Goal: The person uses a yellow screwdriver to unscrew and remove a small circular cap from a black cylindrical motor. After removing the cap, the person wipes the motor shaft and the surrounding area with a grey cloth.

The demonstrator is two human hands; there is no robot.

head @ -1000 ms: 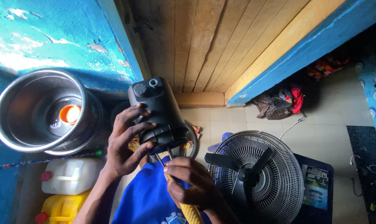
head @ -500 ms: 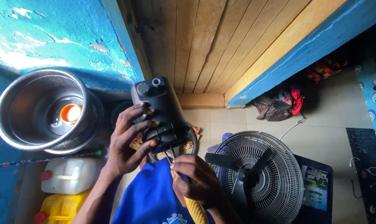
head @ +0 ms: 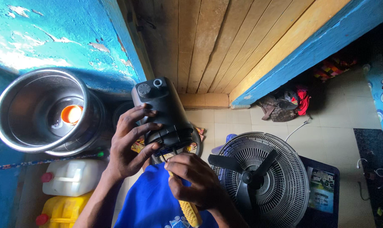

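Two hands work at one black fan motor housing [head: 162,114], which I hold raised above my blue-clad lap, near the wooden door: my left hand [head: 130,145] wraps its fingers around the housing's side and lower end, grasping it. My right hand [head: 195,181] is clenched around a yellow-handled screwdriver [head: 189,211] whose tip I cannot see, pointing up at the housing's underside. Beside my right hand stands a grey fan grille [head: 259,177] with dark blades, and on my left a steel pot [head: 47,112] sits above a white jerrycan [head: 73,177] and a yellow jerrycan [head: 62,209].
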